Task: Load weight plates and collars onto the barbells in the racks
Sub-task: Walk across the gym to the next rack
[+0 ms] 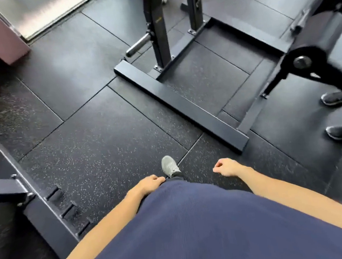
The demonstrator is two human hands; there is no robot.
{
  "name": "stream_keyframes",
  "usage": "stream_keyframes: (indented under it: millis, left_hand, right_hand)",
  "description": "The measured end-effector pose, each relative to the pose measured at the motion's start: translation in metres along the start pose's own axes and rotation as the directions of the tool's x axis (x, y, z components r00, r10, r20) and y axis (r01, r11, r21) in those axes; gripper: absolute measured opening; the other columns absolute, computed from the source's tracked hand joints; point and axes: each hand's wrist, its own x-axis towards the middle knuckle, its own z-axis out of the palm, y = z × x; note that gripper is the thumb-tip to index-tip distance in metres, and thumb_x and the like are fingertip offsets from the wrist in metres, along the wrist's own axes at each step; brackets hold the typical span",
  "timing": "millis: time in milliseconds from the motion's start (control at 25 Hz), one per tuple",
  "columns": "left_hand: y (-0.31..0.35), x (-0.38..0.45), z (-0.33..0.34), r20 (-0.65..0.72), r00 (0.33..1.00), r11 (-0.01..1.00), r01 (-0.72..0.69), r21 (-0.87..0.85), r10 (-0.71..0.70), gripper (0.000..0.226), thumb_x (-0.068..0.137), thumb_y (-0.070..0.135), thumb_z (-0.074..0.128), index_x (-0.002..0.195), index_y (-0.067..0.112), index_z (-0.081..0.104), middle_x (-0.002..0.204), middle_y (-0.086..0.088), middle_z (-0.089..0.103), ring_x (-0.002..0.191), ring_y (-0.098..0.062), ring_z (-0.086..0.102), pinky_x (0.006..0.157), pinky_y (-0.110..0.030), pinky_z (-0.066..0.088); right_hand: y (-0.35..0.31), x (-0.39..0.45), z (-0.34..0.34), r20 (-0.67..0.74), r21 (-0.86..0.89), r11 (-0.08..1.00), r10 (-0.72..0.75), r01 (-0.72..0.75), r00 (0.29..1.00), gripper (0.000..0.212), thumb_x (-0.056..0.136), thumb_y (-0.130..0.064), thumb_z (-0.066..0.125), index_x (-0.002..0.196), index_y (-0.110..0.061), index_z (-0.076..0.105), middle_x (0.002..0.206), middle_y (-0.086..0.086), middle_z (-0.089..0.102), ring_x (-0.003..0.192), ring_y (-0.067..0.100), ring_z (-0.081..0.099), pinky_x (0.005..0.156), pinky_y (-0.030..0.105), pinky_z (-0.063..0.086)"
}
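Both hands (150, 183) (227, 166) empty, rack peg (139, 45) pointing lower-left

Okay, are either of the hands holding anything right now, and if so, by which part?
Nothing is held. The left hand and right hand both hang loosely curled and empty above the rubber floor, with no plate or collar in them.
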Motion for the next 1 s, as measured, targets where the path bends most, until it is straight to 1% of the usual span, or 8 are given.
stream_keyframes:
  millis: [200, 400, 480, 640, 720, 840, 920, 1000]
  left_hand:
    - [-0.001, 0.043, -0.146, -0.114, 0.989, 0.984, 0.072, -0.164, -0.092, 0.05, 0.09, 0.06, 0.049, 0.12, 0.022, 0.059, 0.124, 0.0, 0.062, 0.103, -0.019, 0.054, 0.09, -0.031, 0.04]
    - [-0.018, 0.069, -0.233, -0.124, 0.977, 0.949, 0.133, -0.284, -0.174, 0.055, 0.092, 0.059, 0.047, 0.13, 0.02, 0.053, 0.119, -0.004, 0.06, 0.097, -0.02, 0.05, 0.085, -0.033, 0.038]
    - [-0.026, 0.082, -0.259, -0.084, 0.978, 0.934, 0.157, -0.322, -0.193, 0.052, 0.093, 0.059, 0.046, 0.128, 0.02, 0.052, 0.107, -0.002, 0.059, 0.092, -0.02, 0.051, 0.081, -0.033, 0.038]
    - [-0.043, 0.111, -0.316, -0.076, 0.965, 0.883, 0.194, -0.426, -0.249, 0.049, 0.092, 0.06, 0.045, 0.122, 0.021, 0.052, 0.108, -0.001, 0.061, 0.095, -0.019, 0.055, 0.084, -0.034, 0.042]
    - [-0.052, 0.122, -0.349, -0.092, 0.954, 0.829, 0.198, -0.524, -0.286, 0.045, 0.093, 0.059, 0.045, 0.114, 0.021, 0.054, 0.1, 0.0, 0.061, 0.087, -0.019, 0.055, 0.076, -0.034, 0.039]
    - [-0.065, 0.124, -0.396, -0.127, 0.919, 0.719, 0.2, -0.666, -0.373, 0.039, 0.089, 0.06, 0.048, 0.101, 0.024, 0.056, 0.105, 0.001, 0.06, 0.094, -0.019, 0.055, 0.081, -0.032, 0.039]
    - [-0.077, 0.121, -0.418, -0.135, 0.878, 0.592, 0.19, -0.783, -0.46, 0.042, 0.088, 0.059, 0.05, 0.109, 0.024, 0.059, 0.115, 0.002, 0.059, 0.105, -0.019, 0.054, 0.089, -0.031, 0.039]
    - [-0.085, 0.118, -0.43, -0.109, 0.853, 0.496, 0.189, -0.847, -0.511, 0.047, 0.089, 0.059, 0.049, 0.118, 0.024, 0.059, 0.127, 0.0, 0.058, 0.113, -0.021, 0.053, 0.092, -0.032, 0.039]
  right_hand:
    - [-0.126, 0.065, -0.111, -0.048, -0.149, 0.984, -0.101, 0.093, 0.994, 0.017, 0.09, -0.032, 0.06, 0.102, -0.019, 0.061, 0.112, 0.009, 0.067, 0.092, 0.022, 0.06, 0.079, 0.025, 0.041]
    - [-0.235, 0.117, -0.174, -0.008, -0.268, 0.946, -0.189, 0.18, 0.982, 0.032, 0.09, -0.031, 0.06, 0.115, -0.012, 0.064, 0.126, 0.009, 0.063, 0.116, 0.025, 0.057, 0.091, 0.027, 0.041]
    - [-0.279, 0.143, -0.193, 0.039, -0.331, 0.919, -0.211, 0.212, 0.977, 0.034, 0.09, -0.031, 0.06, 0.117, -0.011, 0.062, 0.128, 0.01, 0.061, 0.119, 0.025, 0.055, 0.094, 0.028, 0.041]
    - [-0.367, 0.203, -0.233, 0.103, -0.418, 0.861, -0.27, 0.288, 0.957, 0.034, 0.09, -0.032, 0.06, 0.115, -0.01, 0.063, 0.127, 0.009, 0.062, 0.118, 0.024, 0.056, 0.093, 0.028, 0.041]
    - [-0.418, 0.229, -0.255, 0.144, -0.462, 0.819, -0.31, 0.341, 0.94, 0.033, 0.09, -0.032, 0.06, 0.114, -0.01, 0.064, 0.125, 0.009, 0.063, 0.116, 0.024, 0.057, 0.092, 0.027, 0.041]
    - [-0.508, 0.261, -0.281, 0.233, -0.563, 0.711, -0.351, 0.42, 0.907, 0.031, 0.092, -0.031, 0.059, 0.11, -0.006, 0.064, 0.121, 0.011, 0.065, 0.113, 0.026, 0.058, 0.088, 0.028, 0.043]
    - [-0.57, 0.273, -0.289, 0.306, -0.642, 0.602, -0.366, 0.474, 0.879, 0.033, 0.092, -0.03, 0.057, 0.101, 0.001, 0.064, 0.113, 0.016, 0.067, 0.106, 0.03, 0.061, 0.082, 0.031, 0.045]
    - [-0.621, 0.278, -0.286, 0.387, -0.702, 0.479, -0.364, 0.526, 0.847, 0.032, 0.092, -0.027, 0.055, 0.078, 0.002, 0.062, 0.091, 0.022, 0.065, 0.088, 0.032, 0.062, 0.066, 0.031, 0.041]
